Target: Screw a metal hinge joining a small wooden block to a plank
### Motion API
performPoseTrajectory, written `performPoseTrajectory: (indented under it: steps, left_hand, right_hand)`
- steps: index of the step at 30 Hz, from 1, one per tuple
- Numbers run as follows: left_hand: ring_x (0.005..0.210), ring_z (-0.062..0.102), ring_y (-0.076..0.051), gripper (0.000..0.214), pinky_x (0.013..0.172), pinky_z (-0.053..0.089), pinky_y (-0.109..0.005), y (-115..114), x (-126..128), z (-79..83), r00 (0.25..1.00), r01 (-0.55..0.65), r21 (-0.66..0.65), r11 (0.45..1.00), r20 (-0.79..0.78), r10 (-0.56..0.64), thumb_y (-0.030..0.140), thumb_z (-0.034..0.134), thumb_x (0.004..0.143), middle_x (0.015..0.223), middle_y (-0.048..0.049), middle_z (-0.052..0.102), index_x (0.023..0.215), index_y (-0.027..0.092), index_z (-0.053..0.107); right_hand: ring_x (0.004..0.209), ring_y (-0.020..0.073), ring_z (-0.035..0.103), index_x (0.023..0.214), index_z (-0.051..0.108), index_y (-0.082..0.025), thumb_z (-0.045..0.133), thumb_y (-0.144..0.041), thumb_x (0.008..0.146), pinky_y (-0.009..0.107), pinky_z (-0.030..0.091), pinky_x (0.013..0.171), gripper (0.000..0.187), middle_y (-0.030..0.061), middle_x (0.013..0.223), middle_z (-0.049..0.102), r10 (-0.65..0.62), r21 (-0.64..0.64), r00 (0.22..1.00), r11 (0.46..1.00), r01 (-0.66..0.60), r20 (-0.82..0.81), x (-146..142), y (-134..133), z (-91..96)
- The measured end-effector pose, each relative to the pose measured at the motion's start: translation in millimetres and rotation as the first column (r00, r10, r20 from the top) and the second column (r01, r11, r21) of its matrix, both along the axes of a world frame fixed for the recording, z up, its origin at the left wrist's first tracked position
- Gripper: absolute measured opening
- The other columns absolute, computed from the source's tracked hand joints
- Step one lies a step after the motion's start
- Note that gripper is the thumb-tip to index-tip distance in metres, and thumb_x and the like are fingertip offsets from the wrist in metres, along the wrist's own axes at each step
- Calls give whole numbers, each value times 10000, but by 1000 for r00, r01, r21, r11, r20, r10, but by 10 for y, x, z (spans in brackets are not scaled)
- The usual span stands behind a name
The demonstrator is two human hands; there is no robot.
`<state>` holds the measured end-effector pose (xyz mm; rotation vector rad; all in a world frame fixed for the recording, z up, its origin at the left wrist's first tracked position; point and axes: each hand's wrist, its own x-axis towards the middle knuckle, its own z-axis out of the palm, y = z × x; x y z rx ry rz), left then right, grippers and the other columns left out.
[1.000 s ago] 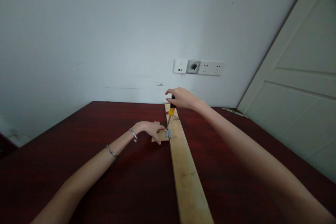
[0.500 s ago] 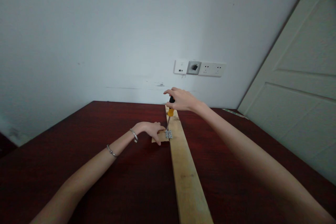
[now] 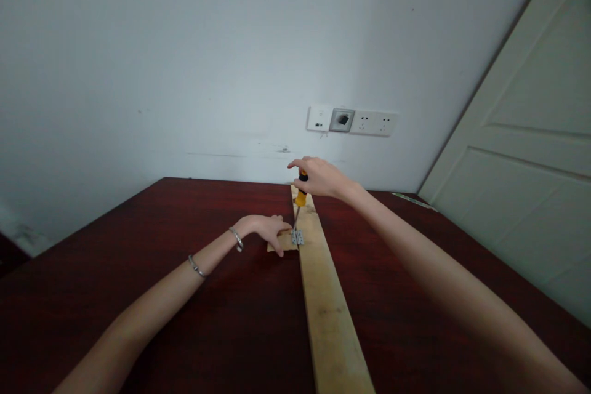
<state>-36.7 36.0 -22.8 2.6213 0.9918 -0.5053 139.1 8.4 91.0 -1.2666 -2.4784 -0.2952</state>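
My right hand [image 3: 322, 176] is closed around the black-and-yellow handle of a screwdriver [image 3: 301, 198], with the index finger stretched out past it. The shaft slants down to the left half of a metal hinge [image 3: 300, 237]. That hinge bridges a small piece of wood [image 3: 289, 245] and a long wooden plank [image 3: 325, 295]. With fingers and thumb spread, my left hand [image 3: 269, 231] lies on the small piece and presses it beside the hinge. The screw under the tip is too small to make out.
The plank lies lengthwise on a dark red tabletop [image 3: 221, 332] that reaches the white wall [image 3: 207, 61]. Sockets and switch plates [image 3: 353, 121] sit on the wall above the table. A white panelled door [image 3: 530, 135] stands at the right, near a thin strip [image 3: 413, 201] on the table edge.
My right hand has shifted very slightly, and the screwdriver handle looks a little turned, showing yellow near its top. My left hand, the hinge and the plank stay in place.
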Motion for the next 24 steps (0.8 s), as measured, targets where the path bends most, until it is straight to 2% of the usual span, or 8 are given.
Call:
performPoseTrajectory:
  steps: [3, 8, 12, 15, 18, 22, 24]
  left_hand:
    - [1138, 432, -339, 946, 930, 377, -390, -20, 2, 24, 1000, 2, -8, 1000, 0, -2, 622, 634, 546, 1306, -132, 453, 1358, 199, 396]
    - [1162, 419, -337, 945, 934, 382, -387, -16, 1, 15, 1000, -10, -5, 1000, -3, 10, 628, 636, 539, 1324, -122, 443, 1356, 216, 398]
    - [1146, 435, -338, 942, 925, 387, -385, -1, 1, -8, 1000, -8, 2, 1000, -3, 8, 629, 633, 537, 1318, -127, 451, 1351, 211, 408]
    - [1123, 451, -342, 928, 917, 387, -388, -13, 2, 2, 1000, -6, -5, 1000, 0, 6, 628, 630, 539, 1310, -128, 459, 1342, 214, 421]
    - [1132, 443, -340, 928, 922, 382, -387, -31, 4, 21, 1000, -11, -3, 1000, -6, 11, 625, 636, 535, 1309, -120, 460, 1342, 221, 419]
    - [1125, 447, -339, 932, 905, 397, -390, -26, 4, 16, 1000, -7, 7, 1000, -9, 7, 632, 635, 541, 1299, -134, 454, 1345, 216, 413]
    - [1113, 453, -342, 929, 895, 404, -391, -13, 2, 2, 1000, 0, 2, 1000, -1, 0, 636, 634, 543, 1287, -144, 457, 1340, 209, 421]
  right_hand:
    - [843, 228, 594, 1228, 526, -187, 523, -377, 777, 315, 406, 696, 488, 126, 1098, 601, -22, 25, 1000, 999, 22, 2, -5, -35, -8]
    - [884, 224, 590, 1185, 556, -191, 461, -353, 834, 311, 405, 731, 398, 110, 1038, 623, -20, 18, 1000, 1000, 20, 3, -9, -70, -15]
    - [843, 225, 596, 1249, 507, -208, 519, -391, 796, 319, 411, 710, 489, 122, 1133, 574, -47, 38, 999, 998, 46, 15, -18, -97, -12]
    - [882, 233, 588, 1231, 518, -180, 466, -416, 843, 321, 412, 737, 457, 127, 1074, 604, -44, 30, 999, 999, 44, -3, -29, -97, -18]
    - [878, 218, 587, 1194, 544, -172, 465, -338, 844, 310, 411, 751, 395, 124, 1054, 603, -22, 25, 1000, 999, 22, -13, -35, -83, -32]
    - [845, 217, 587, 1266, 485, -177, 518, -383, 813, 317, 415, 743, 499, 134, 1092, 574, -13, 39, 1000, 999, 14, -28, -38, -81, -46]
    - [864, 218, 583, 1245, 505, -172, 484, -390, 843, 318, 411, 759, 458, 131, 1061, 591, -9, 24, 999, 1000, 10, -34, -36, -83, -51]
